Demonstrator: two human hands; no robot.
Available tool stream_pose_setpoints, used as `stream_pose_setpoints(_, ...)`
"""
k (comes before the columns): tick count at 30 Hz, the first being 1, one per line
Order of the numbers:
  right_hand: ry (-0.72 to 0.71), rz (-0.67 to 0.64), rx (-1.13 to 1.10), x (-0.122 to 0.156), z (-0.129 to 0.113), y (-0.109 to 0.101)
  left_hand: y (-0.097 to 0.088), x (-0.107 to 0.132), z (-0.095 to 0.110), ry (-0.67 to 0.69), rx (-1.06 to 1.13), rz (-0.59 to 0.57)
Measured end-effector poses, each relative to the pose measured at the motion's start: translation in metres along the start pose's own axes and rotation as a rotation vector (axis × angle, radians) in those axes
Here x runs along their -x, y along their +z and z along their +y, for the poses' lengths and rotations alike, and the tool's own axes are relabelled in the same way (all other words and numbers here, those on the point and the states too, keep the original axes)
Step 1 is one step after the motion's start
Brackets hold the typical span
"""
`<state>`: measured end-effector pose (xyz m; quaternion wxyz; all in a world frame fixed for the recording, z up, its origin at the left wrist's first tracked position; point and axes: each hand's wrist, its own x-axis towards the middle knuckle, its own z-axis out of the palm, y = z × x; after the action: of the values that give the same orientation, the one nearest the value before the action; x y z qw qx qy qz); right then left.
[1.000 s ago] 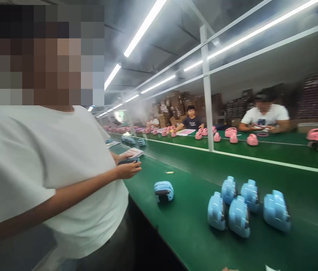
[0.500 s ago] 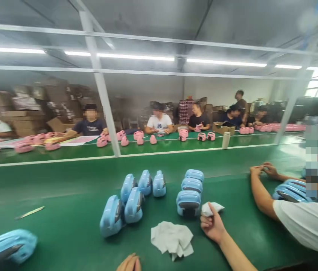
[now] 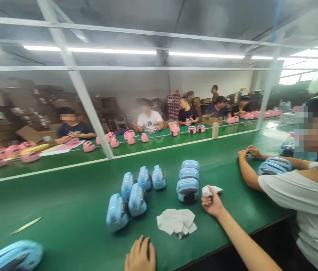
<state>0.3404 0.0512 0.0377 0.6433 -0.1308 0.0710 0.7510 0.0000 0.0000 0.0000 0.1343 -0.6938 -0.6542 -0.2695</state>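
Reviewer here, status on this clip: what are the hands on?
Right hand: fingers pinching white cloth. Left hand: open on green bench, nearest blue case. Crumpled cloth between hands.

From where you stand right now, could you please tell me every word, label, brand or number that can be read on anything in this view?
No word, brand or number can be read anywhere in this view.
Blue plastic cases on the green bench: no legible marking.
Print on a co-worker's white T-shirt: too blurred to read.
Stacked cardboard cartons: any markings too blurred to read.
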Motion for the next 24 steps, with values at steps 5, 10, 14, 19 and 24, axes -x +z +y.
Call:
stream_pose_setpoints(5,-0.023,-0.027,0.028,0.008,0.005,-0.001,-0.005,0.010,0.011,-0.006,-0.065,0.102)
stream_pose_setpoints(10,-0.081,-0.011,0.044,0.013,0.008,-0.002,-0.002,0.017,0.006,0.040,0.090,0.074)
stream_pose_setpoints(14,-0.090,0.021,0.056,0.013,0.004,-0.008,-0.004,0.021,0.008,-0.062,0.188,0.112)
stream_pose_setpoints(19,-0.283,-0.100,0.144,0.004,-0.010,-0.034,-0.001,0.024,0.014,-0.140,0.277,0.172)
stream_pose_setpoints(24,-0.434,-0.225,0.090,-0.019,-0.032,-0.036,-0.003,0.024,0.016,-0.144,0.225,0.197)
